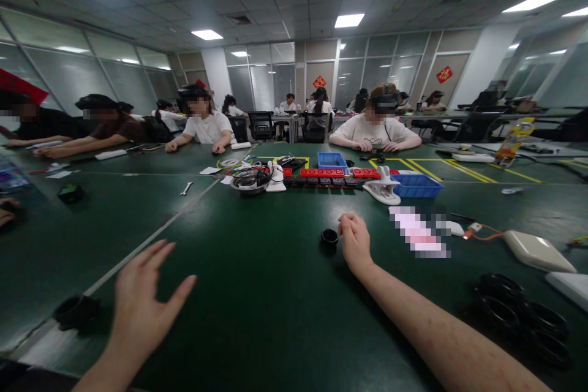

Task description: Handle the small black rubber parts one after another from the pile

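Note:
Above the green table [257, 269], my left hand [144, 300] is open, its fingers spread and thumb apart, with nothing in it. A dark, round object [76, 311] lies to its left by the table seam. My right hand [354, 242] is at the middle right, its fingers drawn together, right beside a small black ring-shaped piece [329, 237]. Whether its fingertips touch the ring or hold anything is hidden. Several black rings [519, 318] lie in a cluster near the right edge, beyond my right forearm.
Across the middle stand a bowl of cables [250, 180], red and black strips [321, 173], white clamps [383, 187] and blue bins [417, 185]. A wrench [186, 188] lies left. A beige box [538, 250] with an orange cable sits right. People sit around the table.

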### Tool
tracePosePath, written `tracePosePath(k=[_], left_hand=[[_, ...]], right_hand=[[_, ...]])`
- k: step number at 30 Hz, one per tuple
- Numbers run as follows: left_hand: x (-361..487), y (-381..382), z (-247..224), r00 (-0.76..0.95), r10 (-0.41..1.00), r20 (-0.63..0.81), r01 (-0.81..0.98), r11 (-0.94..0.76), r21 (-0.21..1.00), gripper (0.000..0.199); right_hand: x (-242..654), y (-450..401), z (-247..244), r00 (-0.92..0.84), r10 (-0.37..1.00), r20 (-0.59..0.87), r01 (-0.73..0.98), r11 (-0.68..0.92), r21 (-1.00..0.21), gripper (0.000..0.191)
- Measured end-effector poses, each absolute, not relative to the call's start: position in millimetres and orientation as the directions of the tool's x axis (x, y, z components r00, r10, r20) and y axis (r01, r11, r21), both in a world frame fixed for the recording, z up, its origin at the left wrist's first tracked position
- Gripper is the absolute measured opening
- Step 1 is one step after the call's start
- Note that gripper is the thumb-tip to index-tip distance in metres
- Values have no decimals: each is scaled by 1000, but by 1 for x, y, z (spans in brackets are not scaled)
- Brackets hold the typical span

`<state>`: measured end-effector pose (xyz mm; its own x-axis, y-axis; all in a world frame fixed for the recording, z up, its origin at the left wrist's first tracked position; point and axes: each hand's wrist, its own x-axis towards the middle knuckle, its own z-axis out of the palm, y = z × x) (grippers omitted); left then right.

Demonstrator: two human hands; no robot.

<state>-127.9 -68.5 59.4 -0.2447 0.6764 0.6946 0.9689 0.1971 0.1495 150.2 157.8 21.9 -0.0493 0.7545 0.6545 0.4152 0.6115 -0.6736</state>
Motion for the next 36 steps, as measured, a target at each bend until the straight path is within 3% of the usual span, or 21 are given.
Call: tracePosePath(k=[3, 6, 12, 17, 23, 32, 36], left_hand=[[-85, -13, 65, -1, 884, 467, 980, -91, 175, 47], [-38, 47, 67, 200, 927, 317, 940, -273, 205, 49], [14, 137, 52, 282, 941, 189, 922, -320, 217, 78], [13, 154, 50, 382, 921, 81, 893, -390, 226, 46], [-51, 111, 60, 186, 982, -16, 940, -173, 293, 47], [-165, -32, 64, -190, 967, -168, 919, 236, 316, 48], [-202, -76, 57, -316, 943, -108, 891, 334, 309, 38]], right_hand=[[151, 163, 20, -16, 862, 507, 395, 471, -789, 45], [151, 165, 18, 8, 911, 412, 363, 381, -850, 47], [154, 165, 18, 58, 897, 437, 190, 420, -887, 40], [156, 165, 22, 13, 903, 429, 154, 422, -894, 38], [153, 163, 21, -133, 899, 418, 246, 439, -865, 36], [149, 154, 18, -311, 806, 503, 361, 590, -722, 33], [150, 154, 19, -293, 804, 517, 382, 595, -708, 32]])
